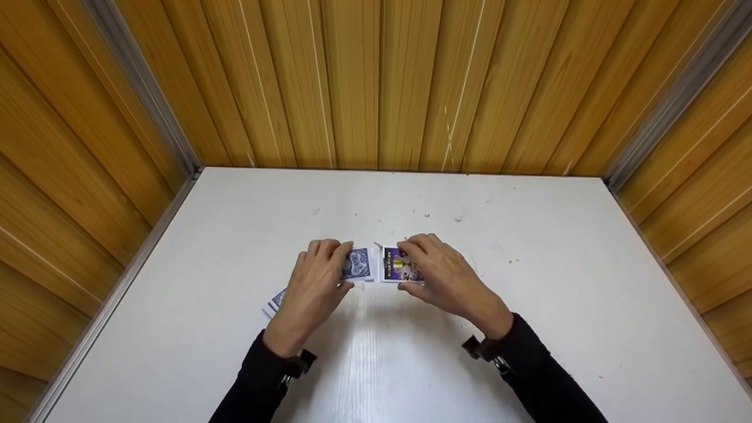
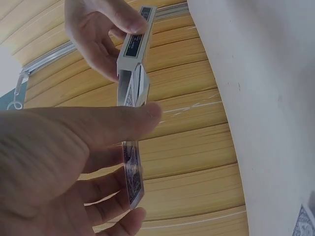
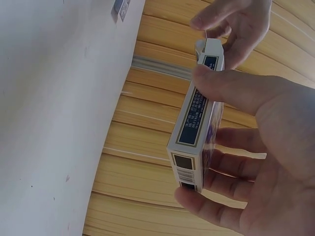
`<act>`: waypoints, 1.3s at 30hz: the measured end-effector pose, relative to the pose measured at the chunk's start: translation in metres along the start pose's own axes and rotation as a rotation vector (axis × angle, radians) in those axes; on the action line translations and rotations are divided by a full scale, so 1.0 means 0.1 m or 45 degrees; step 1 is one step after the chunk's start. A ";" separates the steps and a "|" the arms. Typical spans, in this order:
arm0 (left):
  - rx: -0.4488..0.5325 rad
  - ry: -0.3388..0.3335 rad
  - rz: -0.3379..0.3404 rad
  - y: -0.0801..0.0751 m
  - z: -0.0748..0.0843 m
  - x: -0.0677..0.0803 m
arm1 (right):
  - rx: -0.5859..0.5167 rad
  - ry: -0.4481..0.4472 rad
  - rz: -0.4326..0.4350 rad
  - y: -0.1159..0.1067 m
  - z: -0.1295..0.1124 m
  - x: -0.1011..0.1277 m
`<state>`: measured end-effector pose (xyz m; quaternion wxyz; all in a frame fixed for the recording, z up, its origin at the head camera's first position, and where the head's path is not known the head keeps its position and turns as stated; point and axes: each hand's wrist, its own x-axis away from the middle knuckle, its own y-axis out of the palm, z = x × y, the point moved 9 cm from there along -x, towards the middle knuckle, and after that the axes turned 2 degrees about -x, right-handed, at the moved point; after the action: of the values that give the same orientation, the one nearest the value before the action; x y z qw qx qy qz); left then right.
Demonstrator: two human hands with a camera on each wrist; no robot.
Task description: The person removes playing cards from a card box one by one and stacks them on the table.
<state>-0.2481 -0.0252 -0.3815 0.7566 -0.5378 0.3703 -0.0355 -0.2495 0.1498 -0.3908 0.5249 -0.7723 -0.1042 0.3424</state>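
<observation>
In the head view, both hands hover just above the white table (image 1: 529,329), at its middle. My left hand (image 1: 338,264) grips a stack of blue-backed playing cards (image 1: 356,264) between thumb and fingers. My right hand (image 1: 412,265) grips a purple and white card box (image 1: 397,264) by its edges. The left wrist view shows the stack (image 2: 133,179) edge-on, its far end meeting the mouth of the box (image 2: 134,46). In the right wrist view the box (image 3: 194,128) has its end flap open toward the left hand (image 3: 231,22).
A few loose blue-backed cards (image 1: 275,301) lie on the table left of my left wrist, and show too as cards (image 2: 304,223) and cards (image 3: 121,7). Yellow wooden panel walls (image 1: 376,82) close in the table at the back and both sides.
</observation>
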 end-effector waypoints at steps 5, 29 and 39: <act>0.031 -0.097 -0.026 -0.08 -0.20 0.01 | 0.032 0.032 0.004 -0.02 0.04 0.00; 0.066 -0.714 -0.646 0.30 -1.12 0.33 | 0.017 0.136 0.005 -0.02 0.20 0.00; 0.065 -0.723 -0.778 0.51 -1.21 0.43 | 0.011 0.157 -0.026 0.04 0.26 -0.01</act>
<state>-0.3069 -0.1186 -0.4645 0.7964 -0.5924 -0.0305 -0.1177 -0.2676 0.1669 -0.3992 0.5372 -0.7884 -0.0779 0.2894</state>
